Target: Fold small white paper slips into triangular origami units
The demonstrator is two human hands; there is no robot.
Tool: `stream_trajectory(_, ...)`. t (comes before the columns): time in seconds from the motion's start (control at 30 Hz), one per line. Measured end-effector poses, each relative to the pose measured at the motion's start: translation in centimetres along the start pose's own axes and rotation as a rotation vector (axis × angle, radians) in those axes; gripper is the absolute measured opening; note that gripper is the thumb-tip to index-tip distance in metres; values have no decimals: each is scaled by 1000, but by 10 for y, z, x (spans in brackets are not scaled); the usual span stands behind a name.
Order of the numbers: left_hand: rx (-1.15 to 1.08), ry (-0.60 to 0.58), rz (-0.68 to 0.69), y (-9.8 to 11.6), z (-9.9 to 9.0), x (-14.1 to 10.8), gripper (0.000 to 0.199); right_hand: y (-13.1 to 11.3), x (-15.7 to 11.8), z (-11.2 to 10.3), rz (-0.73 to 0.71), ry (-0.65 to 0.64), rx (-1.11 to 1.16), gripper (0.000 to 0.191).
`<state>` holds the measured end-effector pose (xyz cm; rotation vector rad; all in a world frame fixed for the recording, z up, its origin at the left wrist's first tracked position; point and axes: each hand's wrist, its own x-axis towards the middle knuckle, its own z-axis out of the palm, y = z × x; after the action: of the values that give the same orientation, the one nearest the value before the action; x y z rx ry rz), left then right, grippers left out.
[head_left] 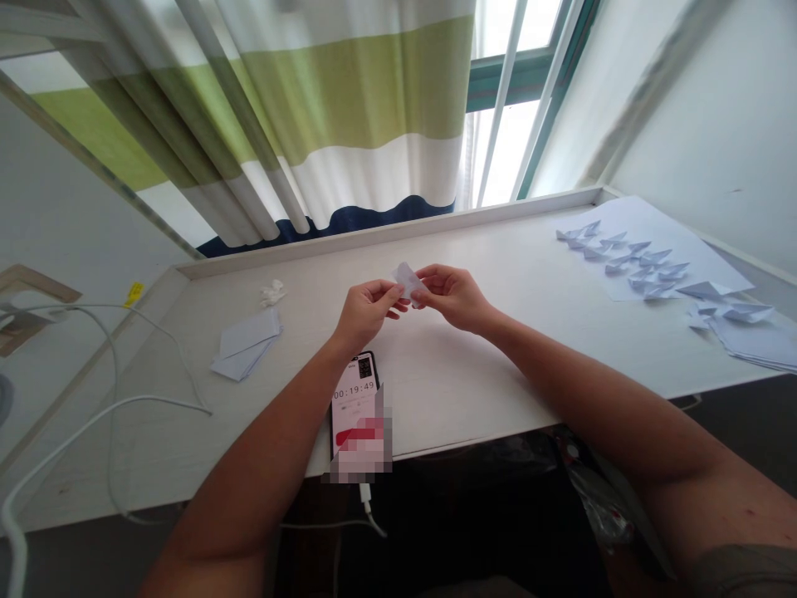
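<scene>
A small folded piece of white paper point(407, 279) is held up over the middle of the white desk, pinched between both hands. My left hand point(369, 309) grips its left edge with thumb and fingers closed. On the other side, my right hand point(453, 296) pinches the paper between thumb and forefinger. Just below my left wrist lies a phone point(354, 407) with a running time on its screen. Several folded paper boats point(647, 257) stand in rows on a large white sheet point(716, 262) at the right.
Left of my hands lie a stack of paper pieces point(249, 340) and a crumpled tissue point(272, 292). White cables point(155, 403) loop over the desk's left side. More paper sheets point(763, 340) lie at the right edge. A raised rim point(398, 230) runs along the back, before the curtain point(349, 100).
</scene>
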<state>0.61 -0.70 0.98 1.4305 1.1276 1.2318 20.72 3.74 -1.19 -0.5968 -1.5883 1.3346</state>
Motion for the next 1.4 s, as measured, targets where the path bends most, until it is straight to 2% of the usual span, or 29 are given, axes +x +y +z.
stream_trajectory(0.17, 13, -32, -1, 0, 1, -1, 42, -2, 0, 0, -5, 45, -56, 56)
stream_trajectory(0.37, -16, -51, -27, 4, 1, -1, 40, -6, 0, 2, -23, 99, -111, 50)
stream_trajectory(0.63, -109, -42, -117, 2, 2, -1, 43, -7, -1, 2, -22, 68, -77, 55)
stream_trajectory(0.77, -148, -5, -119, -1, 0, 2, 42, -12, -4, 1, -109, 85, -227, 42)
stream_trajectory(0.87, -162, 4, -117, -3, -2, 3, 43, -14, -6, -1, -162, 42, -383, 28)
stream_trajectory(0.93, -158, 1, -114, -3, -3, 4, 43, -13, -6, -1, -162, 32, -415, 26)
stream_trajectory(1.23, -89, 37, -82, -8, -1, 4, 48, -5, -4, -1, -104, 55, -331, 28)
stream_trajectory(1.4, -27, -1, -62, -10, 2, 2, 52, -1, -1, -1, -69, 83, -320, 28)
